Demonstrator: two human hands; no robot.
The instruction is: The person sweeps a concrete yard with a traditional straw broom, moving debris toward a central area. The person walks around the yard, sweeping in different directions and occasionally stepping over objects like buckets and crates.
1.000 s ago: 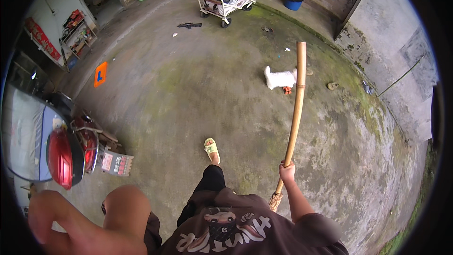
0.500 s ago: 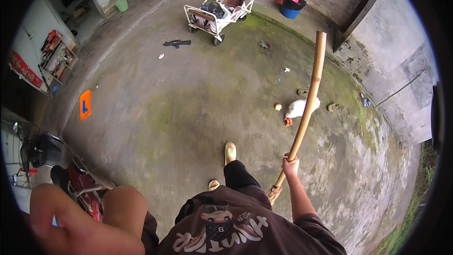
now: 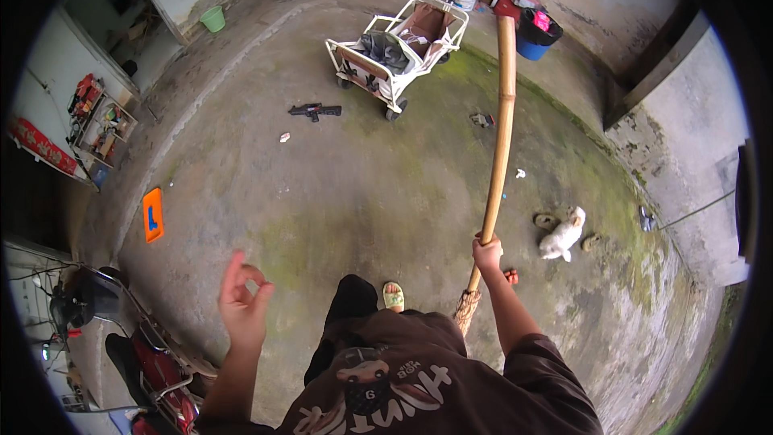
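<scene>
My right hand (image 3: 487, 253) is wrapped round a long bamboo pole (image 3: 502, 137), low down near its rough, knobbly root end. The pole stands up at a slight tilt in front of me, its cut top reaching toward the far wall. To the left my left hand (image 3: 244, 296) is raised above the concrete ground, holding nothing. Its fingers are bent and apart from the thumb. A small red-orange object (image 3: 511, 276) lies on the ground just beside my right wrist, partly hidden by it. One foot in a pale green slipper (image 3: 394, 296) shows below me.
A white-framed folding wagon (image 3: 398, 52) stands ahead, a black toy gun (image 3: 315, 111) left of it. A white dog (image 3: 563, 235) is at right near slippers (image 3: 592, 243). An orange tray (image 3: 153, 216) and red motorbike (image 3: 153, 358) are left; a blue bucket (image 3: 532, 48) stands far right.
My left arm has swung out from the lower left, and its hand now shows. The pole's top has shifted left. The dog has turned and moved. The view has shifted as I step.
</scene>
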